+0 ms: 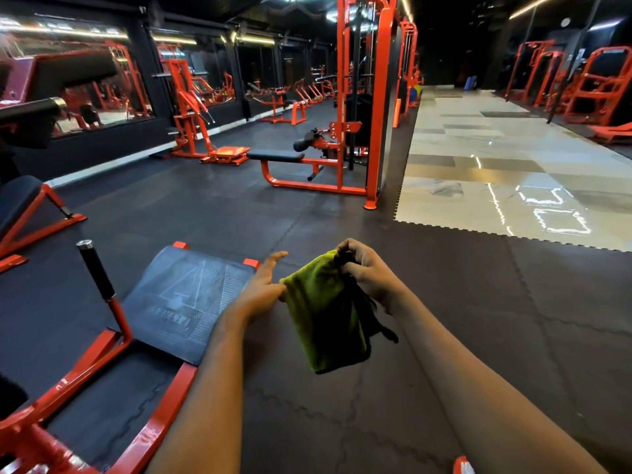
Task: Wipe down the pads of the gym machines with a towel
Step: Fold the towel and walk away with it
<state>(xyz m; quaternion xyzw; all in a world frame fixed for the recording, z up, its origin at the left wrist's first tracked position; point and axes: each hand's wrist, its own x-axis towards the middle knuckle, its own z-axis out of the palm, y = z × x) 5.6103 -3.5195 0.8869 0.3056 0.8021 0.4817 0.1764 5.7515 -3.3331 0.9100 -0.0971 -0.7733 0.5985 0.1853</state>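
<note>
Head view, near to far. Nearest the camera, both forearms reached forward and held the towel (pixel 321 313) in the air above the floor, between the two hands. The right hand (pixel 364 270) gripped its upper corner, fingers curled and pinching the bunched cloth. The left hand (pixel 261 290) lay against its left edge, fingers straight and close together; we could not tell whether the thumb nipped the fabric. The towel hung folded, yellow-green with a dark underside and a dark strap trailing at its right. We judged it light, soft and limp, likely to drape rather than keep a shape. We would therefore take it by a folded edge, or bunch it into the palm, to present a flat face for wiping. Just left of the hands lay a ribbed black footplate (pixel 184 299) on an orange frame (pixel 164 408), with a black-gripped handle (pixel 95 268) rising beside it. Dark interlocking rubber tiles (pixel 376 422) covered the floor. Farther off stood a bench pad (pixel 275 155) before an orange cable tower (pixel 379 107), pale polished flooring (pixel 496 159) to the right, and mirrors (pixel 85 83) along the left wall.
</note>
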